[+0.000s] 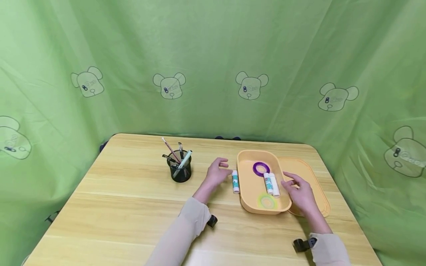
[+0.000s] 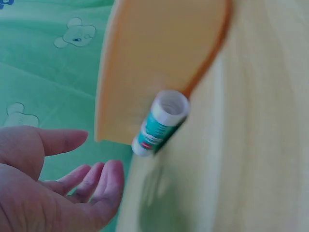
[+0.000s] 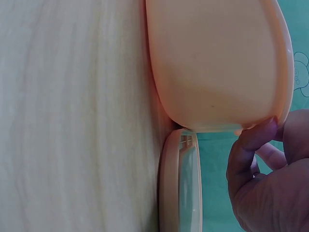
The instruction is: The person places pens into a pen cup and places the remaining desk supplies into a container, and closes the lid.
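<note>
A glue stick (image 1: 235, 183) with a teal label lies on the table along the outer left wall of an orange plastic box (image 1: 247, 208). Beside its far end is my left hand (image 1: 217, 173), fingers loosely spread and holding nothing; in the left wrist view a gap separates them from the glue stick (image 2: 157, 125). My right hand (image 1: 299, 192) holds the box's right rim, thumb and finger bent at the edge in the right wrist view. Inside the box are two more glue sticks (image 1: 268, 183), a purple ring (image 1: 261, 169) and a yellow-green ring (image 1: 267, 201).
An orange lid (image 1: 316, 188) lies flat to the right of the box, partly under the right hand. A black mesh pen holder (image 1: 181, 173) with a pencil and several pens stands left of centre. Behind the wooden table (image 1: 116, 207) hangs a green curtain (image 1: 213, 44).
</note>
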`<state>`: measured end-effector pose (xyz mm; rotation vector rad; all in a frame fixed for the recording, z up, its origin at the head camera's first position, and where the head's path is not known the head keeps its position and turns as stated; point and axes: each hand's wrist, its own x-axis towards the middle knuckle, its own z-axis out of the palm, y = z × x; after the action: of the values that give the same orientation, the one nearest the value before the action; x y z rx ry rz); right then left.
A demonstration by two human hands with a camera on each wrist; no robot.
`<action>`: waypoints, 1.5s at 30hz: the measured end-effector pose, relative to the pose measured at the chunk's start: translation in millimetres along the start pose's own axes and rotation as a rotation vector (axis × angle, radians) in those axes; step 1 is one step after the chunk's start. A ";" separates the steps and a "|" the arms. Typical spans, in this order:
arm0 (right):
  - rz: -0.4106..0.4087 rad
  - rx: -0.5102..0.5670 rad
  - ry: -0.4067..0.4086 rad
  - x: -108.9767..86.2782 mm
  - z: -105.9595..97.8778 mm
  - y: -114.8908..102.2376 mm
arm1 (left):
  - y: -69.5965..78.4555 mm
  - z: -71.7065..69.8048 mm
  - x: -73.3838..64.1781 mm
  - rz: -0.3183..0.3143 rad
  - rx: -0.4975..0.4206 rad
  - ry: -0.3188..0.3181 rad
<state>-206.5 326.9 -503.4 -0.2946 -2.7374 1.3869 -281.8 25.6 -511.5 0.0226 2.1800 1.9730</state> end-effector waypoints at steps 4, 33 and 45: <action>0.000 -0.007 -0.003 -0.2 -0.4 -0.3 | -8.3 2.6 -1.1 -0.057 -0.013 -0.041; -0.021 0.011 0.017 1.2 -0.1 1.4 | -8.3 22.9 -0.7 0.009 0.406 -0.056; -0.036 0.021 0.020 1.5 0.2 2.5 | -9.3 19.6 3.2 0.004 0.426 -0.059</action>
<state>-207.7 328.4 -505.6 -0.2558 -2.6971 1.3947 -280.8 44.3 -522.8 0.1450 2.5143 1.4526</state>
